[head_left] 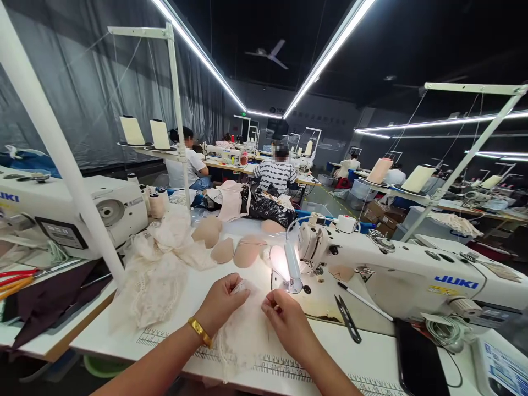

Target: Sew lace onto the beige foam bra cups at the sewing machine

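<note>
Your left hand (223, 305): fingers pinching the pale lace (243, 338) high up, seemingly keeping it spread | your right hand (289, 322): fingers narrow beside it, grip unclear | lace: drapes over the surface (330, 349) before the sewing machine (379, 264), likely for its light

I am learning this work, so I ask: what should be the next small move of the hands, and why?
Probably ease the lace piece forward, toward the lit needle end of the JUKI sewing machine: the left hand pinches the lace just short of there, and the right hand is close by, though its grip is unclear.
</note>
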Demonstrator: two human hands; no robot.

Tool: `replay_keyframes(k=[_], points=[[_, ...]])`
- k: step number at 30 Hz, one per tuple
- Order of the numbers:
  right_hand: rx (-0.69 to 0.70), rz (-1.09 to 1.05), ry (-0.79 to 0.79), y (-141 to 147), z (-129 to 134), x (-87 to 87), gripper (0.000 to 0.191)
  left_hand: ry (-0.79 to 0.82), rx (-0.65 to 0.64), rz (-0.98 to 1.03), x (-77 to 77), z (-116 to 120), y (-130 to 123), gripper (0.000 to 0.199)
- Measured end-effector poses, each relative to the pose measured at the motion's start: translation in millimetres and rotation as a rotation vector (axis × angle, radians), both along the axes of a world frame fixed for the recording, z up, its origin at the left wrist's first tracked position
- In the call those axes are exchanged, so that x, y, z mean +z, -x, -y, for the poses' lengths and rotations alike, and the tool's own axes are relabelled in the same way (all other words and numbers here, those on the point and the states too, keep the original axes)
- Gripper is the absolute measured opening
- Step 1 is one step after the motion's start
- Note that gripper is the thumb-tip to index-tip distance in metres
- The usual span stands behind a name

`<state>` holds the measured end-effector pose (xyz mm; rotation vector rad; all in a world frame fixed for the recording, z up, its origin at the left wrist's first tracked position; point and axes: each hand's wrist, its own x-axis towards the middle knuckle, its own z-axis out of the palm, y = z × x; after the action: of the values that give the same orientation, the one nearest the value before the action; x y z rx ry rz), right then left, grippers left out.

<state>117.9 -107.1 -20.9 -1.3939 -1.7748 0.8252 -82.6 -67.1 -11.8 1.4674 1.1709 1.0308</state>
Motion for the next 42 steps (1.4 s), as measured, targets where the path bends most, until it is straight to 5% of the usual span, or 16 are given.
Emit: replay_keyframes(k=[3, 6, 8, 11, 16, 23, 27, 30, 34, 38, 42], points=[[0.077, -0.311, 0.11, 2, 0, 1.0, 0.03, 0.029, -0.013, 0.055, -1.5, 10, 7, 0.049], [0.283, -0.626, 0.385, -10, 2, 6.5, 0.034, 0.058, -0.189, -0.1, 0.2, 6, 18, 0.049], [0.316, -0.627, 0.473, -15, -5, 1.8, 0.038, -0.111, -0.231, -0.403, 4.9, -10, 25, 0.042], [0.186, -0.61, 0.461, -18, -21, -15.0, 0.049, -0.376, -0.057, -0.762, 13.7, -52, 36, 0.025], [0.144, -0.671, 0.462, -21, -32, -27.5, 0.05, -0.378, 0.034, -1.04, 12.5, -112, 45, 0.022], [0.106, -0.593, 0.441, -21, -28, -16.2, 0.049, -0.382, 0.077, -1.09, 10.0, -132, 44, 0.027], [0.107, -0.625, 0.422, -21, -29, -18.7, 0.047, -0.431, 0.243, -0.958, 29.2, -117, 49, 0.015], [0.123, -0.673, 0.401, -21, -31, -21.3, 0.049, -0.395, 0.302, -0.713, 38.4, -82, 48, 0.023], [0.164, -0.741, 0.411, -21, -30, -20.9, 0.067, -0.175, 0.121, -0.202, 29.0, -26, 27, 0.031], [0.171, -0.596, 0.331, -20, -21, -17.0, 0.063, -0.136, -0.002, -0.205, 15.3, -5, 6, 0.025], [0.111, -0.478, 0.266, -13, -12, -11.4, 0.046, -0.168, -0.192, -0.351, 27.7, -19, 2, 0.033]])
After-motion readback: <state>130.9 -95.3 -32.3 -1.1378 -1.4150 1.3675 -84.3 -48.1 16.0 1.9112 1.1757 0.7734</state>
